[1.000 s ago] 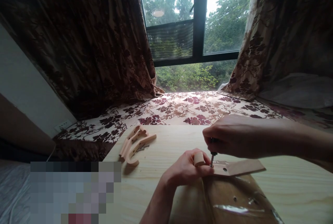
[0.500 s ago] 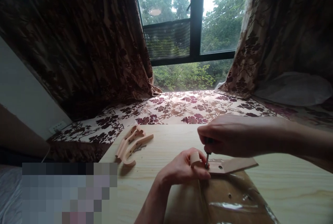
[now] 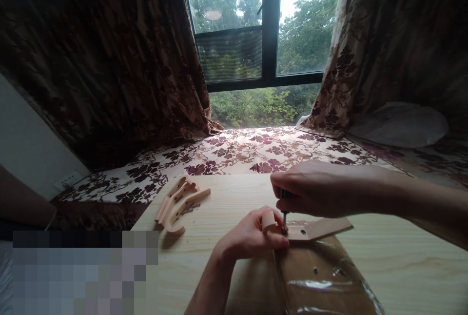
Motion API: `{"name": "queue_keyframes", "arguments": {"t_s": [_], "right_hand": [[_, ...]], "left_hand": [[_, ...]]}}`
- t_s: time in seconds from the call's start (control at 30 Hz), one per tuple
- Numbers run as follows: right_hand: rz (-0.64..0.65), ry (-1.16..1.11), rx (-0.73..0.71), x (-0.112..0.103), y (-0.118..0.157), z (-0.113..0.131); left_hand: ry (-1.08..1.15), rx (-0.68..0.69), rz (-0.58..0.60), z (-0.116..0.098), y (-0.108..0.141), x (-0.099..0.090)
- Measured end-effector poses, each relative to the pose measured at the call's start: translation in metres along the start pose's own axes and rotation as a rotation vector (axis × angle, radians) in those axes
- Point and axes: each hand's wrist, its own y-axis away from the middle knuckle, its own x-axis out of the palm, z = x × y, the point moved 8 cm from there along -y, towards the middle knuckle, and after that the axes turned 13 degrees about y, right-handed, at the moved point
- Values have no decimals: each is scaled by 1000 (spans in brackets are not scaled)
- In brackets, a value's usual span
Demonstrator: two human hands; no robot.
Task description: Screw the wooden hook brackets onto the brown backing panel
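My right hand (image 3: 303, 186) is closed round the dark handle of a screwdriver (image 3: 284, 220), whose metal shaft points down at a hole in a wooden hook (image 3: 329, 228). My left hand (image 3: 252, 234) pinches the hook's curled end, steadying it with thumb and fingers. The hook lies across the far end of a brown board wrapped in clear plastic (image 3: 310, 268). A second screw hole shows dark in the hook, to the right of the screwdriver tip. Whether a screw sits under the tip is hidden by my fingers.
Several similar wooden hooks (image 3: 181, 203) lie at the left on the pale wooden table (image 3: 226, 193), with small screws (image 3: 192, 209) beside them. Beyond the table spreads a floral cloth (image 3: 241, 149) below a window. Patterned curtains (image 3: 109, 61) hang on both sides.
The whole view has shifted slightly, so things appear further left. Both hands keep their grips, and the screwdriver stays at the same hole in the hook.
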Motion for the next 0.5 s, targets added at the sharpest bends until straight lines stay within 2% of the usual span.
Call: {"name": "queue_keyframes", "arguments": {"t_s": [0.2,0.43,0.5], "right_hand": [[-11,-38,-72,-4,2,1],[8,37,10,1,0,0],[-3,15,-16,-3,0,0]], "left_hand": [[8,-2,4,0,-1,0],[1,-2,-12,-2,0,1],[-4,-4,-14,-2,0,1]]}}
